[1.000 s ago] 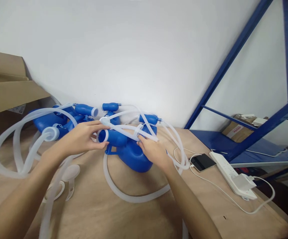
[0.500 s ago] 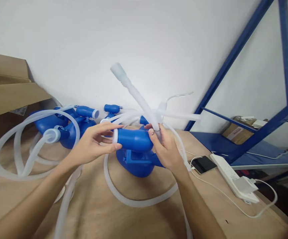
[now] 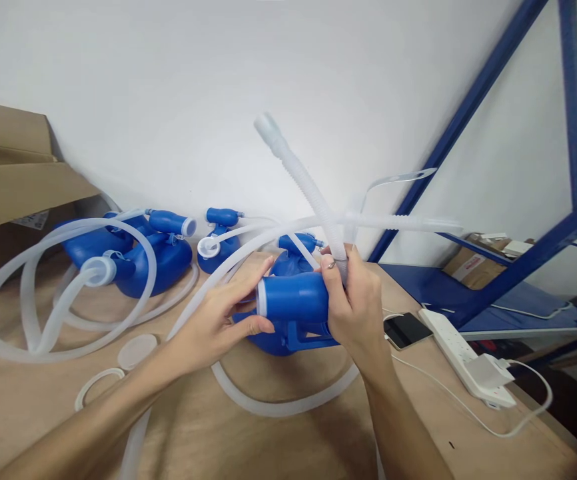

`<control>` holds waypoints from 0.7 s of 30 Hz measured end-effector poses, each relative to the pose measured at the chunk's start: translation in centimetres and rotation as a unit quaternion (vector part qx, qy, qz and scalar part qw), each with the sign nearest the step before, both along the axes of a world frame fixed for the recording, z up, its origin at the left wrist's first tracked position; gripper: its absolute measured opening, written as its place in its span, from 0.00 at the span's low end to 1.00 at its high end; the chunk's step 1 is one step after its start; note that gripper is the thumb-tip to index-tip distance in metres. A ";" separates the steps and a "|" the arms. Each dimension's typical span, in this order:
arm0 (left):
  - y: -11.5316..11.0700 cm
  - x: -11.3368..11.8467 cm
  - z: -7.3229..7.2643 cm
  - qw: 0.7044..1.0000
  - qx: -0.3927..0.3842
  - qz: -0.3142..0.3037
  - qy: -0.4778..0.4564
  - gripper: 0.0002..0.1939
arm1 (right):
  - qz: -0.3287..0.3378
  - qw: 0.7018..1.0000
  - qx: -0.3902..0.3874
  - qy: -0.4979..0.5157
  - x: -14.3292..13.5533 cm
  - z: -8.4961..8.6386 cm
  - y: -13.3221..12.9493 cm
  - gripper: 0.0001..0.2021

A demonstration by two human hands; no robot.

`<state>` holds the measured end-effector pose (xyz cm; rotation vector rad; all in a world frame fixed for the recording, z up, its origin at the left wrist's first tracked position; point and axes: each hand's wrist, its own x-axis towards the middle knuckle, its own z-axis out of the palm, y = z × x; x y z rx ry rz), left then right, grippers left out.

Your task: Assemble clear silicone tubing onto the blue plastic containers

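"Above the wooden tabletop [image 3: 248, 447], where do you have the blue bottle [image 3: 293, 298]?"

"Up between my two hands, its white rim [image 3: 261, 298] facing left and its handle [image 3: 308, 339] beneath the neck. My left hand [image 3: 226, 313] has thumb and fingers apart, astride that rim; from here I can't tell whether they press on it."

"And the right?"

"I've got the right hand [image 3: 357, 307] clamped on a corrugated tube [image 3: 313, 193] that slants up and left to a pale end piece [image 3: 269, 130]. Its rear fingers are hidden from me."

"Anything around?"

"More blue bottles [image 3: 163, 267] to the left and behind, near the wall [image 3: 218, 100]. A round white cap [image 3: 137, 351] lies just beside a white ring [image 3: 81, 397]. Rightward, a phone [image 3: 408, 331] rests beside a power strip [image 3: 443, 337]."
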<state>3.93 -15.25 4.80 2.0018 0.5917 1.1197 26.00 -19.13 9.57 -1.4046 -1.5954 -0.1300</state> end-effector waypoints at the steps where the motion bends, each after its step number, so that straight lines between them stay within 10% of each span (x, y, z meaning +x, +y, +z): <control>1: 0.0 0.0 -0.1 1.000 0.025 0.004 0.012 0.39 | 0.001 1.000 -0.011 0.004 0.1 -0.1 0.2 0.19; 7: 0.5 -1.0 0.8 0.978 0.188 0.014 0.091 0.38 | 0.057 0.991 -0.121 0.007 0.5 -0.3 1.5 0.16; 16: 2.8 -7.3 5.2 0.982 0.007 0.152 0.112 0.27 | 0.094 0.957 -0.251 -0.107 0.6 -0.7 2.2 0.11; 21: 6.8 -12.4 4.6 0.940 -0.102 0.304 0.114 0.24 | 0.039 0.905 -0.330 -0.266 1.1 -2.4 4.0 0.14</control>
